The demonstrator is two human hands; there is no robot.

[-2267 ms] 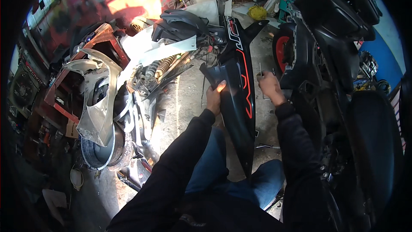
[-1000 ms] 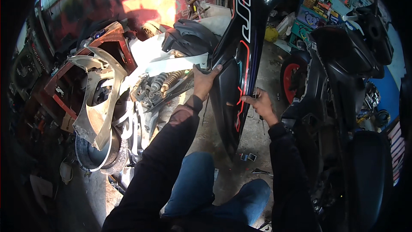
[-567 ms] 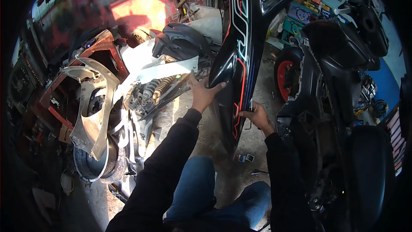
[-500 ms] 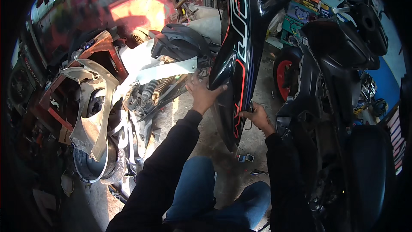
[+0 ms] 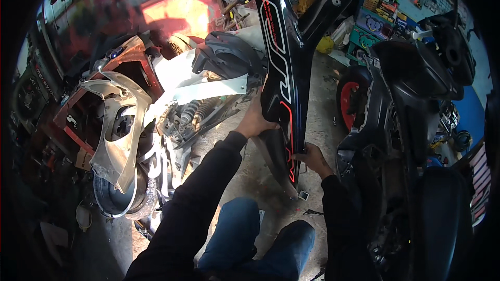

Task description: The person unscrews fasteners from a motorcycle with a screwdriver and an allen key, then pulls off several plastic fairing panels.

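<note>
Between my hands is a long glossy black motorcycle fairing panel (image 5: 287,57) with white and red striped graphics. It stands tilted, its narrow tip down toward the floor and a side arm branching off at the upper right. My left hand (image 5: 255,118) is closed on its left edge, thumb on the front face and the other fingers mostly hidden behind. Lower down, my right hand (image 5: 312,159) grips the right edge near the tip, with its thumb over the front.
At right stands a partly stripped black motorcycle (image 5: 401,78) with a red-rimmed wheel (image 5: 348,96). On the left, a beige body panel (image 5: 122,135), a wheel rim (image 5: 117,198) and shock absorbers (image 5: 195,114) lie in a heap. A small square item (image 5: 303,195) rests on the concrete floor.
The panel has come down slightly, and its upper end has swung left. My left hand has slid round its edge, fingers now behind it. My right hand has lowered with the panel.
</note>
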